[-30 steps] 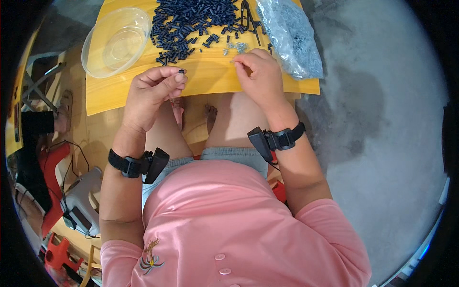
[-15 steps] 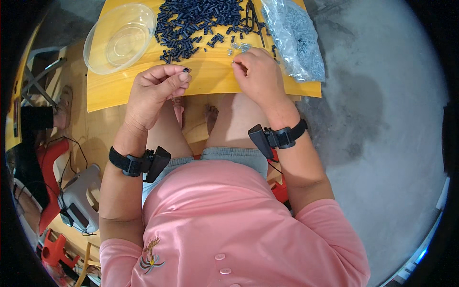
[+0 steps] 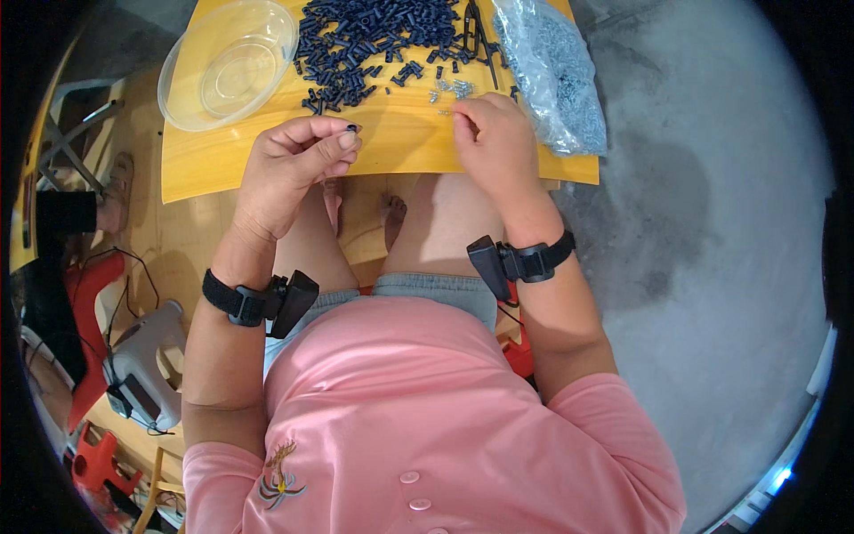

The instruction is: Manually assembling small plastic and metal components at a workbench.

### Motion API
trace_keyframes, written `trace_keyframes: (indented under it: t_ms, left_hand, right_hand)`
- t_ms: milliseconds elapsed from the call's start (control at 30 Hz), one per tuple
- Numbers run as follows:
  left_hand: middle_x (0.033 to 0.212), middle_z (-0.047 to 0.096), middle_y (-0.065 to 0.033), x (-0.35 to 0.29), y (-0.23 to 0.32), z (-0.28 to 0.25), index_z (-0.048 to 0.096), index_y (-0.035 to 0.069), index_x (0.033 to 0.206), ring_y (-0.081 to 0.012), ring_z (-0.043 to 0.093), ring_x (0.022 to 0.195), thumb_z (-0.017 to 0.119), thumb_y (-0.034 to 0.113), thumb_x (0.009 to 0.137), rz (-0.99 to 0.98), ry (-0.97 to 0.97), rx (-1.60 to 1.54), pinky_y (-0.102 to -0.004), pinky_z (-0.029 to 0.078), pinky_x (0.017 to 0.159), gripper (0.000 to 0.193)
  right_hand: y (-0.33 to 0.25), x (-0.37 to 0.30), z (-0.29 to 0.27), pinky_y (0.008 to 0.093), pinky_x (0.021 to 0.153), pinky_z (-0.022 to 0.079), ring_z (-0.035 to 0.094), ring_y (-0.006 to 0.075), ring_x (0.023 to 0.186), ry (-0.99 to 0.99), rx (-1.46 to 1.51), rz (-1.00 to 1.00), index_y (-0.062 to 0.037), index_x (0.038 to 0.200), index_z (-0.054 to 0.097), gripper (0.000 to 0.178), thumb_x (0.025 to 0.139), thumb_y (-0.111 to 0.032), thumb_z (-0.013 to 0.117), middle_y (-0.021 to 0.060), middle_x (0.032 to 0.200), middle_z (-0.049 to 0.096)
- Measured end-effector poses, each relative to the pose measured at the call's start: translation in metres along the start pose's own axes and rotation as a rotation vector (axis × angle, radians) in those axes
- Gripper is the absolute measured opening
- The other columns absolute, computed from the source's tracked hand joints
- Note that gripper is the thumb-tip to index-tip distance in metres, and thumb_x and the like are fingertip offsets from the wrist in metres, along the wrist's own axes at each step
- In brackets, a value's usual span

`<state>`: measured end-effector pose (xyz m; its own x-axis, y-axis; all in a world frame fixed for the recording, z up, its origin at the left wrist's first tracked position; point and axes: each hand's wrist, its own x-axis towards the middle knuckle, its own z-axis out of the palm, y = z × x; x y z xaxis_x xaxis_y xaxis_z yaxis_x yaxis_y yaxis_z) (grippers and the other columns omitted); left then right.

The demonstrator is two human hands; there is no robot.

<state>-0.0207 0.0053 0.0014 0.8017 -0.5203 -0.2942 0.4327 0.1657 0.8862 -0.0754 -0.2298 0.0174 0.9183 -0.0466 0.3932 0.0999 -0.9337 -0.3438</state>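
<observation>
My left hand [image 3: 292,169] is closed over the near edge of the yellow board. Its thumb and forefinger pinch a small dark blue plastic piece [image 3: 352,128], mostly hidden by the fingertips. To the right, my right hand [image 3: 500,147] is closed too, thumb against forefinger, just short of a little heap of silver metal pieces [image 3: 461,88]. Whatever its fingertips hold is too small to make out. Beyond both hands spreads a pile of short dark blue plastic parts [image 3: 378,40].
A clear round plastic tub [image 3: 178,98] stands on the yellow board [image 3: 209,169] at the left. Black-handled pliers [image 3: 481,44] lie right of the pile, beside a clear bag of small silver parts [image 3: 556,84]. At far left, another person's foot [image 3: 116,200] shows.
My right hand has shifted slightly to the right, so more of the silver pieces show. The left hand stays nearly still, pinching the dark blue piece.
</observation>
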Motion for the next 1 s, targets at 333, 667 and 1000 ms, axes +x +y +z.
trace_keyframes:
  t_ms: [333, 667, 1000]
  left_hand:
    - [0.09, 0.066, -0.0053, 0.0, -0.001, -0.001, 0.064, 0.003, 0.1, -0.0102, 0.062, 0.079, 0.064, 0.01, 0.084, 0.009, 0.003, -0.006, -0.0223, 0.051, 0.07, 0.018]
    - [0.09, 0.067, -0.005, 0.0, -0.002, -0.001, 0.064, 0.003, 0.099, -0.0104, 0.063, 0.08, 0.065, 0.01, 0.084, 0.004, -0.014, -0.022, -0.0227, 0.051, 0.071, 0.017]
    - [0.09, 0.066, -0.0048, 0.0, -0.002, -0.002, 0.063, 0.004, 0.1, -0.0105, 0.063, 0.08, 0.065, 0.008, 0.083, -0.022, 0.016, -0.004, -0.0223, 0.051, 0.07, 0.018]
  right_hand:
    - [-0.006, 0.007, 0.002, 0.0408, 0.066, 0.047, 0.055, 0.0317, 0.074, -0.022, -0.002, -0.046, -0.0018, 0.07, 0.06, 0.007, 0.075, -0.007, 0.057, 0.0138, 0.073, 0.056]
    - [-0.007, 0.007, 0.003, 0.0406, 0.067, 0.047, 0.056, 0.032, 0.075, -0.083, -0.069, -0.037, -0.0006, 0.068, 0.058, 0.01, 0.076, -0.007, 0.056, 0.015, 0.073, 0.056]
    - [-0.011, 0.012, 0.0, 0.0404, 0.065, 0.048, 0.057, 0.0324, 0.072, -0.111, -0.07, -0.006, -0.0008, 0.067, 0.057, 0.007, 0.072, -0.006, 0.058, 0.0152, 0.072, 0.057]
